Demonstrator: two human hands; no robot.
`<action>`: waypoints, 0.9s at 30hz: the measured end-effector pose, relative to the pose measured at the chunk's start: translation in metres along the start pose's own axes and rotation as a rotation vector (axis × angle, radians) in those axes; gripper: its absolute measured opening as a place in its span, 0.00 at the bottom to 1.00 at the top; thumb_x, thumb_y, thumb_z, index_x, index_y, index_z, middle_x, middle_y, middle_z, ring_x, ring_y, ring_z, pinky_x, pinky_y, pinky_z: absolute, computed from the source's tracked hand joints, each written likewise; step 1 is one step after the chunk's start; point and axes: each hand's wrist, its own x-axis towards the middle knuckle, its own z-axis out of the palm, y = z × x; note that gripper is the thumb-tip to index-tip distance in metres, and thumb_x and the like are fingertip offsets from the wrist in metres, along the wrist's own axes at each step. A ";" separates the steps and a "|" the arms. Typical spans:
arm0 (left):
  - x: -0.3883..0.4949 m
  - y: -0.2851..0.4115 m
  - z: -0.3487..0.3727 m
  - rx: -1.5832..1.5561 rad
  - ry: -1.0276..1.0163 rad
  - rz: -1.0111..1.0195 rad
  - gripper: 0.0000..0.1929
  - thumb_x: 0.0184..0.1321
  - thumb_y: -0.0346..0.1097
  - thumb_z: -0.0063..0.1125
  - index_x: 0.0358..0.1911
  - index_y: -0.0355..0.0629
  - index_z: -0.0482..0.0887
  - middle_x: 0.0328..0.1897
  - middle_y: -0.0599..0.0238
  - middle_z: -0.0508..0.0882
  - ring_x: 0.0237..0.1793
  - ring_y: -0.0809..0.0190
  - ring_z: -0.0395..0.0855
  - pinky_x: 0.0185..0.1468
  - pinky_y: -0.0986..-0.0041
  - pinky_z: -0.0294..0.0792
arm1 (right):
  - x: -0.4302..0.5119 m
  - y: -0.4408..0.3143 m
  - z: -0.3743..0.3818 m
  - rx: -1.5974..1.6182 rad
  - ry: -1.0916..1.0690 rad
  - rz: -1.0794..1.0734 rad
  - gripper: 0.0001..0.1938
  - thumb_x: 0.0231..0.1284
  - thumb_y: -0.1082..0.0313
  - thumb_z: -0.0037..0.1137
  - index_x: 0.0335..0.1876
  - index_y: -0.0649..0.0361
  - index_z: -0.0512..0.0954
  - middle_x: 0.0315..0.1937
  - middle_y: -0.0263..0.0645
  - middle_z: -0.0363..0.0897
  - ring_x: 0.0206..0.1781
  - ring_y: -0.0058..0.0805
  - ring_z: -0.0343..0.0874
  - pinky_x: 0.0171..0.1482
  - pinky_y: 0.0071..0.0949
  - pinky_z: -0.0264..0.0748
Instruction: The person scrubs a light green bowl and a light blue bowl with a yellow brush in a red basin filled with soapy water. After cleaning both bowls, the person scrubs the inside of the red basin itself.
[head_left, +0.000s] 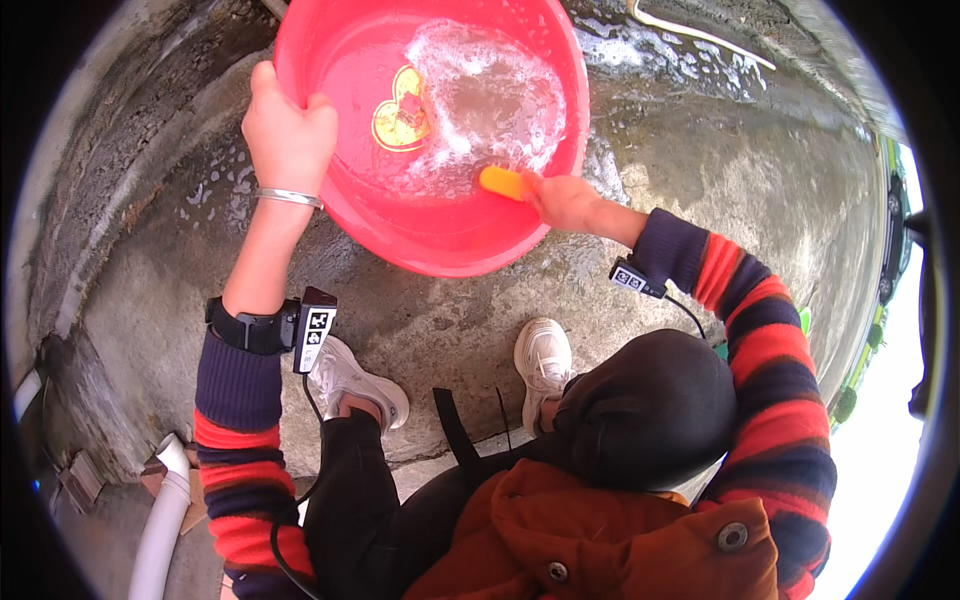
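Observation:
My left hand (289, 135) grips the left rim of a large red plastic basin (435, 251), with the thumb over the edge. Foamy water (487, 97) lies in the basin, mostly to the right of a yellow heart-shaped print (403, 112) on its bottom. At the lower right of the basin, my right hand (566, 201) is closed on an orange handle (501, 182). The far end of the handled thing is hidden, so its kind cannot be told. The basin looks tilted above the wet concrete.
Suds (637, 52) spread on the concrete ground (450, 322) beyond the basin. A thin pale hose or pipe (705, 34) lies at the top right. White plastic pipe (161, 517) and bricks (84, 480) are at the lower left. My shoes (544, 360) stand below the basin.

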 end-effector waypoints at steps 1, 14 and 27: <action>0.000 0.000 0.001 -0.018 0.020 0.068 0.14 0.50 0.28 0.54 0.42 0.33 0.73 0.38 0.40 0.84 0.43 0.41 0.84 0.48 0.60 0.75 | 0.002 0.002 0.003 0.078 0.041 -0.041 0.26 0.72 0.52 0.39 0.68 0.61 0.60 0.29 0.56 0.80 0.35 0.55 0.80 0.42 0.45 0.76; 0.002 -0.030 -0.001 0.024 0.055 -0.020 0.13 0.49 0.30 0.56 0.39 0.35 0.77 0.38 0.46 0.86 0.41 0.47 0.86 0.50 0.65 0.74 | -0.058 0.027 0.060 0.332 0.443 -0.361 0.26 0.69 0.55 0.49 0.69 0.57 0.63 0.23 0.48 0.80 0.24 0.45 0.82 0.30 0.40 0.79; 0.007 -0.055 0.000 -0.105 0.051 -0.008 0.13 0.48 0.30 0.57 0.39 0.35 0.77 0.36 0.51 0.86 0.39 0.54 0.86 0.47 0.68 0.74 | -0.050 0.045 0.048 0.219 0.575 -0.651 0.27 0.63 0.53 0.57 0.66 0.49 0.69 0.32 0.42 0.85 0.22 0.35 0.82 0.25 0.32 0.79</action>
